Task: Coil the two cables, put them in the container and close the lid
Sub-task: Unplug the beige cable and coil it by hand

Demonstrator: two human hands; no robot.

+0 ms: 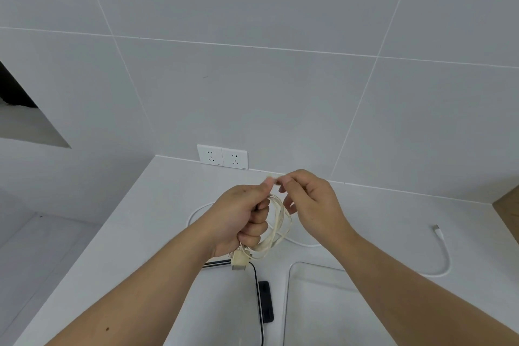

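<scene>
A cream cable [279,222] hangs in several loops from my left hand [241,219], which is closed around the bundle; its plug dangles below the fist. My right hand [309,205] pinches the cable's free end between thumb and forefinger, just right of my left thumb. A second, white cable [443,258] lies loose on the counter, curving from behind my hands to its plug at the right. Below my hands sit a clear container with a black rim and latch [265,300] and a clear lid [314,289] beside it, both partly hidden by my forearms.
The white counter [157,205] meets a tiled wall with a double socket [222,156]. The counter's left edge drops to the floor. A wooden surface [508,211] shows at the far right.
</scene>
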